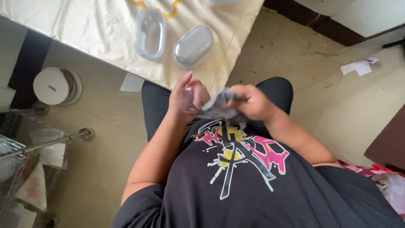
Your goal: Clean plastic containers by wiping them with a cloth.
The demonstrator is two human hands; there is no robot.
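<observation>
On the table (84, 29), to the left, lie two clear oval plastic shells (150, 33), one open side up and one turned over; they are apart from the hands and not touched. Nearer, the left hand (185, 99) holds a small clear plastic piece (190, 98) with the fingers curled around it. Just beside it, the right hand (249, 102) is closed on a crumpled grey wrapper (219, 105), which lies between both hands. I judge the unwrapping is nearly finished.
</observation>
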